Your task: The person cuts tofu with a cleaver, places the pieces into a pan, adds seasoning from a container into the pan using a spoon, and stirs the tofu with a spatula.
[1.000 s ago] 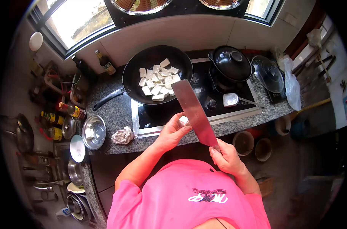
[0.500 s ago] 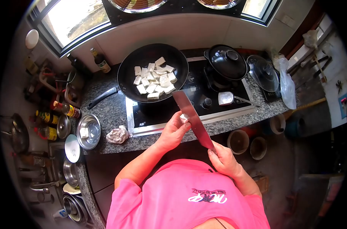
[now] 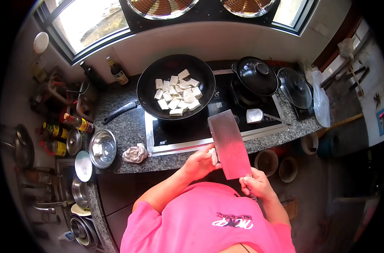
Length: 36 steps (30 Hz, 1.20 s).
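On my remote feed, the left hand (image 3: 198, 164) pinches a small white block (image 3: 213, 156) between thumb and fingers, in front of a bright pink shirt (image 3: 179, 206). The right hand (image 3: 257, 184) is clamped on the handle of a broad, rectangular metal cleaver (image 3: 231, 145), its blade tilted upward just beside the block; whether the two touch, I cannot tell. Beyond the blade I see a glossy black cooktop (image 3: 179, 133) with silver trim, and on it a wide, round black wok (image 3: 175, 63) bearing a heap of white rectangular pieces (image 3: 174, 95). To its right sit a round black lidded pot (image 3: 250, 82) and a square-headed metal spatula (image 3: 255, 115). At left, on the speckled grey stone counter (image 3: 121, 130), I make out a crumpled pale cloth (image 3: 135, 153) and a shiny round metal bowl (image 3: 109, 147).
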### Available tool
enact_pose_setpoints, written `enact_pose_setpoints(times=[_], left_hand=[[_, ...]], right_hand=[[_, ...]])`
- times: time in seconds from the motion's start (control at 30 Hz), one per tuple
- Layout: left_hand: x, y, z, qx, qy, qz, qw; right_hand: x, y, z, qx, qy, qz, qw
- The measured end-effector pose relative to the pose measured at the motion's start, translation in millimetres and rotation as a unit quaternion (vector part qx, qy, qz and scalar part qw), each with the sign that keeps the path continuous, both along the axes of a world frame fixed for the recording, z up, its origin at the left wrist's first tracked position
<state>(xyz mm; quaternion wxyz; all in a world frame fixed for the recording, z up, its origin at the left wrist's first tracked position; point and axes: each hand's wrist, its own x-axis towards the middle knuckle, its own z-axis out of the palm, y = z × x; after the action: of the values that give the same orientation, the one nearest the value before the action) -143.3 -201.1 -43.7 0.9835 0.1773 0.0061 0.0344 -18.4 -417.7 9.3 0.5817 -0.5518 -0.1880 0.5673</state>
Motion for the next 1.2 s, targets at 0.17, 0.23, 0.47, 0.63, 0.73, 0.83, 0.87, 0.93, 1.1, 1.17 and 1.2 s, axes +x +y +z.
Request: enact_pose_setpoints(times=[0.17, 0.23, 0.47, 0.63, 0.73, 0.83, 0.87, 0.93, 1.1, 1.17, 1.2], left_hand=[[-4.5, -2.5, -11.9, 0.088, 0.100, -0.018, 0.991], [-9.0, -1.5, 1.9, 0.108, 0.142, -0.012, 0.984], [-33.5, 63.8, 45.8, 0.326, 0.242, -0.040, 0.913], [-18.7, 172.7, 76.2, 0.845, 0.159, 0.084, 0.504], [-2.8, 228.7, 51.2, 0.906, 0.185, -0.070, 0.373], [9.8, 250.9, 46.7, 0.914, 0.187, -0.173, 0.317], [16.3, 257.8, 50.3, 0.911, 0.201, -0.165, 0.320], [26.9, 260.2, 75.8, 0.898, 0.244, -0.096, 0.354], [87.7, 281.3, 84.5, 0.919, 0.203, -0.145, 0.307], [119.0, 287.0, 74.5, 0.937, 0.164, -0.140, 0.274], [134.8, 287.8, 70.7, 0.935, 0.167, -0.105, 0.293]], right_hand=[[-0.5, -3.5, -6.6, -0.019, 0.076, -0.014, 0.997], [-2.0, -1.1, -6.2, -0.009, 0.095, -0.028, 0.995], [0.3, -1.0, -4.8, 0.046, 0.106, -0.090, 0.989], [-4.9, -5.7, -12.8, 0.042, 0.096, -0.111, 0.988], [-11.4, -4.5, -15.4, 0.049, 0.095, -0.125, 0.986], [-15.5, -5.0, -14.7, 0.054, 0.089, -0.141, 0.984], [-17.1, -5.3, -13.2, 0.054, 0.088, -0.148, 0.984], [-20.3, -5.7, -10.0, 0.050, 0.080, -0.168, 0.981], [-32.4, -5.5, -18.9, 0.072, 0.085, -0.217, 0.970], [-41.7, -6.4, -20.5, 0.068, 0.087, -0.232, 0.966], [-47.1, -6.9, -21.3, 0.066, 0.088, -0.240, 0.964]])
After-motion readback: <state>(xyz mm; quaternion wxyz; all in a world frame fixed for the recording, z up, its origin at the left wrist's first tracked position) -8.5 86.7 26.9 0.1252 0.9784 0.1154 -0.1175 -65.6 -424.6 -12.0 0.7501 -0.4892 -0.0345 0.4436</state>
